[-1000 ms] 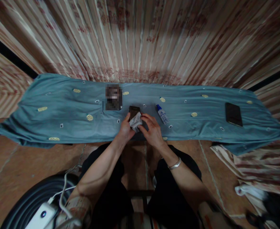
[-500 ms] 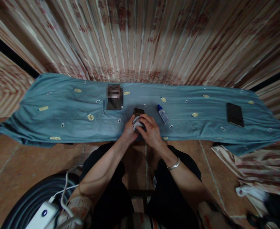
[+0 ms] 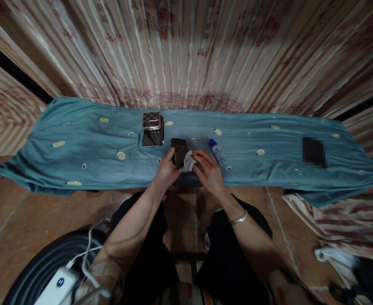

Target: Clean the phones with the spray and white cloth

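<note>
My left hand is closed around the lower left side of a dark phone, its thumb along the edge, holding the phone just above the blue cloth. In my right hand a crumpled white cloth is pinched between thumb and fingers, against the phone's lower right corner. A clear bottle with a blue cap lies on its side just beyond my right hand. Further left, a brown checkered case rests on a flat dark device with a shiny face.
A blue cloth with yellow pineapple prints covers the long narrow table. Near its right end lies a dark flat object, partly pixelated. A striped curtain hangs behind. At lower left are a white power bank with a cable and a black ribbed round thing.
My right hand has moved right with the white cloth, uncovering more of the phone. My left hand has shifted slightly left, bringing the phone with it.
</note>
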{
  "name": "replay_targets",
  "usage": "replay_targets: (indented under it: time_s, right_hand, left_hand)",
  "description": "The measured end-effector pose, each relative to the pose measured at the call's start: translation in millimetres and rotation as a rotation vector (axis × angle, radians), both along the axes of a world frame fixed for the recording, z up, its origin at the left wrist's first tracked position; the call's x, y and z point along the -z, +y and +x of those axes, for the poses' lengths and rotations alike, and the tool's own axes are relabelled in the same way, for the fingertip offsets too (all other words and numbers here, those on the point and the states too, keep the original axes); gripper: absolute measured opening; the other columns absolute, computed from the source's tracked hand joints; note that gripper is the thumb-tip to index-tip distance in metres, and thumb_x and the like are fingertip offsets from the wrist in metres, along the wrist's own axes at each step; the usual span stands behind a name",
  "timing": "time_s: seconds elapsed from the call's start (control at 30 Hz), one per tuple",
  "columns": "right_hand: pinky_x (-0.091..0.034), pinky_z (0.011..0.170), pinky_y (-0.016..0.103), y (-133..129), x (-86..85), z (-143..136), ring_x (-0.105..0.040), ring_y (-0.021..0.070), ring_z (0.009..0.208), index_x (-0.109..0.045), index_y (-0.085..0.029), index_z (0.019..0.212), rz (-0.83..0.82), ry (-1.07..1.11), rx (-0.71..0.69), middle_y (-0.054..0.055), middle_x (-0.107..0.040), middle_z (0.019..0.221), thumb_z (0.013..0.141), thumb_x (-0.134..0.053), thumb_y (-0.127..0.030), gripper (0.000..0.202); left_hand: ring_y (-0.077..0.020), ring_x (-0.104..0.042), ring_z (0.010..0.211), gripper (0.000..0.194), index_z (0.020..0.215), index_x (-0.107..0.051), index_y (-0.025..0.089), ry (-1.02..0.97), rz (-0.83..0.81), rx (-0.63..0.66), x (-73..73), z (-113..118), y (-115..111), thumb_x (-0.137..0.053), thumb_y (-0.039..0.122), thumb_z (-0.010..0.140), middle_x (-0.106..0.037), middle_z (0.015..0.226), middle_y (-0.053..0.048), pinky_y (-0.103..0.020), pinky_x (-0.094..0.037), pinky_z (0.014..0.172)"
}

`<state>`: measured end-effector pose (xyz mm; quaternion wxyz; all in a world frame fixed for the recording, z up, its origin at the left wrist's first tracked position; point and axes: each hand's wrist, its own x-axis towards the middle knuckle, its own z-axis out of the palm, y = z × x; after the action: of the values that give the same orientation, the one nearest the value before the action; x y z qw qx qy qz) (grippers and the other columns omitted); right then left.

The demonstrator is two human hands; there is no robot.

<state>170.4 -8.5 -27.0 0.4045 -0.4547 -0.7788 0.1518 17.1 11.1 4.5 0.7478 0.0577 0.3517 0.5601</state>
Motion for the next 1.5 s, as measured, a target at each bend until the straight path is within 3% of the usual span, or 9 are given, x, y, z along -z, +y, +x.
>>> replay_targets:
  time_s: [0.17,0.33,0.6,0.8,0.97,1.07,1.2,1.33,1.5]
  right_hand:
    - [-0.045,0.11,0.049,-1.3,0.6,1.0,-0.058,0.0269,0.122,-0.066,-0.026,0.121,-0.012,0.015,0.009,0.009,-0.064,0.132,0.094,-0.056,-0.031,0.029]
    - [-0.047,0.108,0.047,-4.8,-1.2,-10.5,-0.058,0.0273,0.122,-0.067,-0.023,0.119,0.007,0.014,-0.013,0.011,-0.064,0.131,0.094,-0.058,-0.034,0.029]
    - [-0.049,0.105,0.047,-5.4,-3.7,-17.9,-0.06,0.027,0.118,-0.067,-0.019,0.12,0.054,-0.001,-0.031,0.012,-0.065,0.13,0.096,-0.057,-0.038,0.032]
    - [-0.047,0.109,0.046,-7.7,3.5,-17.1,-0.057,0.0256,0.126,-0.065,-0.022,0.129,0.077,-0.048,-0.043,0.012,-0.063,0.132,0.101,-0.047,-0.032,0.035]
    - [-0.042,0.113,0.05,-6.4,7.8,-16.8,-0.05,0.0271,0.135,-0.06,-0.018,0.136,0.065,-0.099,0.001,0.015,-0.055,0.144,0.103,-0.038,-0.032,0.042]
    - [-0.038,0.117,0.051,-0.3,9.7,-15.8,-0.046,0.0285,0.139,-0.057,-0.012,0.138,0.065,-0.112,0.06,0.019,-0.05,0.149,0.103,-0.035,-0.034,0.047]
    - [-0.035,0.119,0.052,10.0,10.9,-12.3,-0.042,0.0291,0.143,-0.052,-0.009,0.141,0.043,-0.106,0.125,0.02,-0.048,0.15,0.103,-0.033,-0.034,0.05]
    - [-0.036,0.119,0.053,14.5,10.7,-9.3,-0.044,0.03,0.141,-0.051,-0.009,0.143,0.041,-0.094,0.147,0.021,-0.05,0.149,0.102,-0.033,-0.029,0.049]
    - [-0.039,0.119,0.051,9.4,11.0,-11.5,-0.042,0.0259,0.143,-0.04,-0.017,0.152,0.052,-0.108,0.035,0.014,-0.049,0.152,0.097,-0.031,-0.013,0.056]
  left_hand:
    - [-0.0148,-0.068,0.065,0.037,0.092,-0.068,0.009,0.014,-0.002,-0.033,-2.6,3.4,-4.0,-0.036,0.025,0.102,-0.073,0.074,-0.007,-0.025,-0.053,0.067]
    - [-0.0098,-0.059,0.054,0.026,0.098,-0.067,0.012,0.037,-0.004,-0.009,4.5,6.9,-4.5,-0.041,0.019,0.099,-0.068,0.068,-0.001,-0.02,-0.044,0.052]
    - [-0.0083,-0.055,0.053,0.022,0.082,-0.063,0.013,0.051,-0.04,-0.041,11.3,10.5,-5.5,-0.046,0.016,0.095,-0.061,0.061,0.002,-0.019,-0.043,0.055]
    - [-0.0107,-0.058,0.054,0.031,0.075,-0.066,0.017,0.076,-0.047,-0.013,2.1,6.0,-6.2,-0.046,0.024,0.097,-0.068,0.066,-0.003,-0.021,-0.044,0.051]
    - [-0.0113,-0.065,0.065,0.04,0.082,-0.069,0.014,0.077,-0.049,-0.028,-4.2,15.3,-11.5,-0.039,0.032,0.101,-0.072,0.074,-0.003,-0.022,-0.053,0.067]
    - [-0.0157,-0.071,0.09,0.04,0.093,-0.071,0.014,0.056,-0.043,0.013,-0.9,24.1,-16.9,-0.038,0.035,0.102,-0.076,0.09,-0.006,-0.026,-0.053,0.088]
    - [-0.0208,-0.062,0.123,0.041,0.112,-0.07,0.014,0.042,0.006,0.067,6.2,32.2,-24.2,-0.038,0.038,0.101,-0.074,0.115,-0.009,-0.033,-0.042,0.11]
    - [-0.0231,-0.054,0.133,0.045,0.124,-0.067,0.016,0.041,0.072,0.125,7.8,32.1,-28.7,-0.039,0.043,0.101,-0.069,0.129,-0.008,-0.038,-0.037,0.116]
    - [-0.0267,-0.056,0.13,0.052,0.129,-0.065,0.02,0.077,0.089,0.135,-0.4,25.6,-30.2,-0.035,0.051,0.1,-0.068,0.13,-0.008,-0.044,-0.041,0.113]
